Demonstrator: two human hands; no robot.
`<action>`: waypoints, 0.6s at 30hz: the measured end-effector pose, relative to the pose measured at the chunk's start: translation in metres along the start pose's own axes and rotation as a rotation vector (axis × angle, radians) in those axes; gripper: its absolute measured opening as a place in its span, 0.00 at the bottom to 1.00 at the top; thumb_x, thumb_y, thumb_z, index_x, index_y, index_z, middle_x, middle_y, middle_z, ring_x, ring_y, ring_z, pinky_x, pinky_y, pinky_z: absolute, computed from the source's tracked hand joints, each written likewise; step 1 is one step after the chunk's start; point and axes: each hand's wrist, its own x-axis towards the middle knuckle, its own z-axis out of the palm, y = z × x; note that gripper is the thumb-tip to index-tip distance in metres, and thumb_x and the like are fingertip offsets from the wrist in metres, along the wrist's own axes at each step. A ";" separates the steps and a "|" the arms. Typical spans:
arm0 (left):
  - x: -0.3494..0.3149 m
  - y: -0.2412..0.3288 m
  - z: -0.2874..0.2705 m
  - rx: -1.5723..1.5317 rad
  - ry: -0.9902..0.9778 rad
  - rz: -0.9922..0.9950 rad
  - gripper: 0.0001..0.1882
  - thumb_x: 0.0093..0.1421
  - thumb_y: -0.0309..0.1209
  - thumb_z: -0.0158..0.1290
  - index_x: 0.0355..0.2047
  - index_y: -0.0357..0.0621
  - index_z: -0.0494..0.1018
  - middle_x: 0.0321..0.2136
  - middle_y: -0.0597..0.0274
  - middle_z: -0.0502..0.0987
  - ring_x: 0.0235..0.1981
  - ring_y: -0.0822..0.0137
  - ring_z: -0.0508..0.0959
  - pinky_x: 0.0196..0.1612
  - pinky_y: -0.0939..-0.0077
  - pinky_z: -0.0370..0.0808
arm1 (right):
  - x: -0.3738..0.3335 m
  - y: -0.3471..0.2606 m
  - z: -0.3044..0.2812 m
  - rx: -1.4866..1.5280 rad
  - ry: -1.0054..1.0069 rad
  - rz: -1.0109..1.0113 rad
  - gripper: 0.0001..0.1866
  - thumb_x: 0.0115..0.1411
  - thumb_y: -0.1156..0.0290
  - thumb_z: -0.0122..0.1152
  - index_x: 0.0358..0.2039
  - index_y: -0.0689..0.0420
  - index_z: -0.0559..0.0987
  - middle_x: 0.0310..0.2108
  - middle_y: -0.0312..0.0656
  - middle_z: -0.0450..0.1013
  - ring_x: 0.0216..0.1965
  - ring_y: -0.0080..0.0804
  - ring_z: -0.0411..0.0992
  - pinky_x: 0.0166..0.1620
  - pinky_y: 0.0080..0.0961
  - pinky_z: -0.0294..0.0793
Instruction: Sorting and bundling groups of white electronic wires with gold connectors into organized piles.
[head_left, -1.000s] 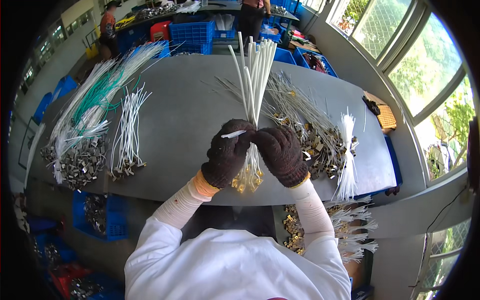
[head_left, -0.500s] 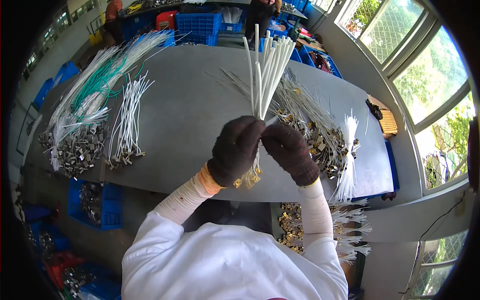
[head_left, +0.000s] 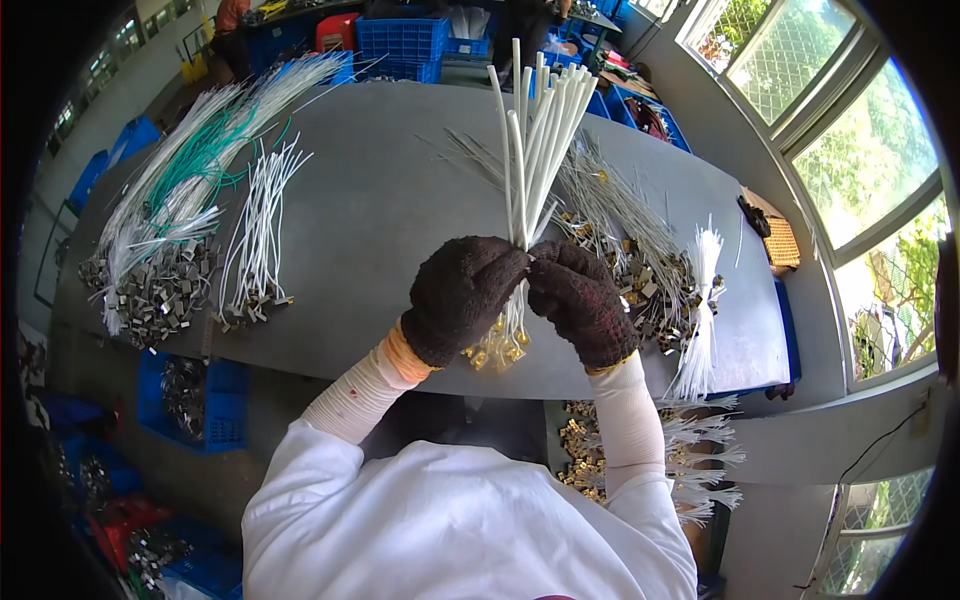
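Observation:
Both my hands wear dark knit gloves and meet in front of me over the near part of the table. My left hand [head_left: 462, 300] is closed around the neck of a bundle of white-sleeved wires [head_left: 540, 150]. The thick white sleeves fan upward, and gold metal ends [head_left: 497, 345] hang below the gloves. My right hand [head_left: 585, 300] presses against the bundle's right side with its fingertips pinched together; what they pinch is hidden. A thin white strip [head_left: 545, 217] sticks up beside the bundle, just above the right fingers.
Long white and green wires with metal ends [head_left: 165, 290] pile at left, beside a smaller white bunch [head_left: 262, 220]. Grey wires [head_left: 625, 215] and a tied white bundle [head_left: 703, 310] lie at right on the grey table [head_left: 370, 200]. Blue crates [head_left: 225, 405] stand below left; windows line the right.
My right hand has shifted slightly and its fingers have drawn in tighter against the bundle. My left hand has turned a little and still grips the bundle, which stays in place.

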 end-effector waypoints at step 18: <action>-0.004 -0.036 -0.011 0.264 0.066 -0.100 0.10 0.46 0.24 0.59 0.30 0.46 0.72 0.26 0.57 0.72 0.27 0.53 0.75 0.30 0.59 0.73 | 0.014 0.024 -0.055 -1.065 0.432 -0.814 0.06 0.60 0.81 0.61 0.38 0.59 0.81 0.34 0.40 0.78 0.34 0.34 0.76 0.41 0.30 0.76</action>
